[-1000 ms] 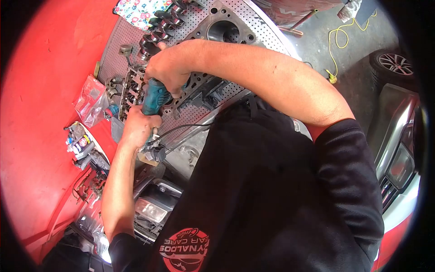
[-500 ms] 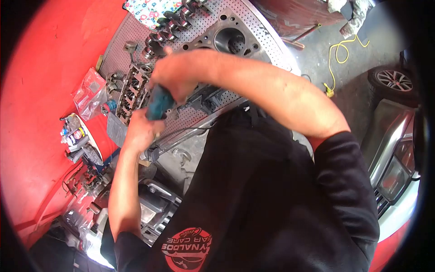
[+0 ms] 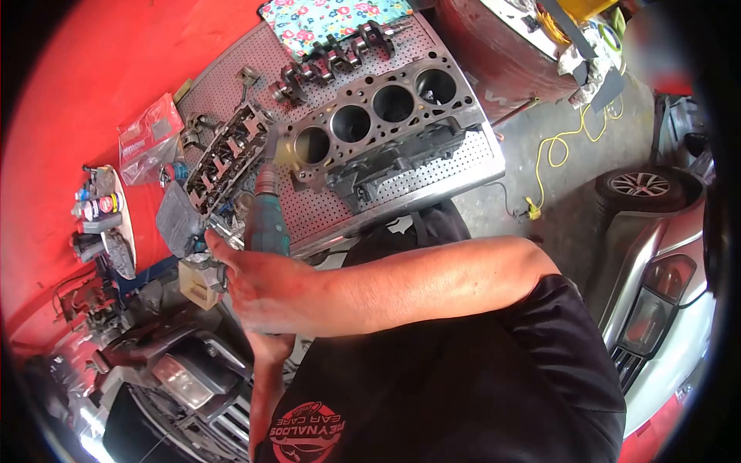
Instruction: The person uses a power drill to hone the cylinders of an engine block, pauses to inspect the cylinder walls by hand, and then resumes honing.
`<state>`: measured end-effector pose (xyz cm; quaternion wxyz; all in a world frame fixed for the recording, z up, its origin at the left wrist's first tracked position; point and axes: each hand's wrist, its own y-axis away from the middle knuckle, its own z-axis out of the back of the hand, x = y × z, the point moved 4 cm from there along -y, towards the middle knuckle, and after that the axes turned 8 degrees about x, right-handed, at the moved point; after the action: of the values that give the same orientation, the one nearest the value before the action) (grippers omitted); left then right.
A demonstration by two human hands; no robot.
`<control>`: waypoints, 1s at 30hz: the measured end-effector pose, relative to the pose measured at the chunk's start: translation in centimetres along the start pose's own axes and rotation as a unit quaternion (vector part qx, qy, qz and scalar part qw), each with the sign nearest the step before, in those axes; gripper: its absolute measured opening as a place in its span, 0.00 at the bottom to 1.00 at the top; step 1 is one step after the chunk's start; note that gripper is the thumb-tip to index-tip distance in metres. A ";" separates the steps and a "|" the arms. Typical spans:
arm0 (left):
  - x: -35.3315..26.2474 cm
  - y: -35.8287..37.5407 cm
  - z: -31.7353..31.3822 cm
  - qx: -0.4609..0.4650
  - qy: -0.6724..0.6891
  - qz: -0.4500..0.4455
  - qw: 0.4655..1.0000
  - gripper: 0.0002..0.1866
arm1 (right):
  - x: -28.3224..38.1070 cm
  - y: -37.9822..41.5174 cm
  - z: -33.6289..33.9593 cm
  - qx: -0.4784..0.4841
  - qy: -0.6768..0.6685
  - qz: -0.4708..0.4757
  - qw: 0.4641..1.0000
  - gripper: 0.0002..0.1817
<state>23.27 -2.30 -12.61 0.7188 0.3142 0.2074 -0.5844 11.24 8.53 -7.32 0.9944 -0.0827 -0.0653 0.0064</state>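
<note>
A teal power drill points up the picture, its metal chuck close to the near left end of the engine block. My right hand is closed at the rear of the drill, thumb stretched out to the left. Behind it, my left hand shows only at the wrist; its fingers are hidden. The block lies with several open cylinder bores facing up. Left of the drill rests a cylinder head. A crankshaft lies behind the block.
A perforated metal workbench carries the parts, with a flowered cloth at its far edge. A plastic bag lies to the left on red. A yellow cord runs over the floor at right, near a parked car.
The drill and both hands have moved down the picture, uncovering the engine block. My right hand has gone from the drill's front to its rear. The view has shifted.
</note>
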 end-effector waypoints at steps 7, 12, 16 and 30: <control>7.5 5.7 -2.1 0.146 0.401 0.113 0.897 0.59 | 4.3 -4.0 -4.5 0.122 -0.012 0.060 0.991 0.07; 11.7 6.6 -2.5 0.123 0.781 0.100 0.604 0.48 | 8.0 -6.2 -7.9 0.130 -0.026 0.061 0.989 0.12; 14.1 5.4 -3.8 -0.014 0.732 0.192 0.654 0.41 | 11.2 -7.6 -9.2 0.161 0.152 0.116 0.968 0.18; 11.2 5.6 -6.0 -0.162 0.727 0.061 0.665 0.45 | 2.3 2.8 -2.8 -0.126 -0.109 0.025 0.986 0.20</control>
<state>31.67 -5.41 -23.17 0.4140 0.5295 0.7358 -0.0828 13.87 10.89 -10.22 0.9626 -0.2076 -0.1711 0.0321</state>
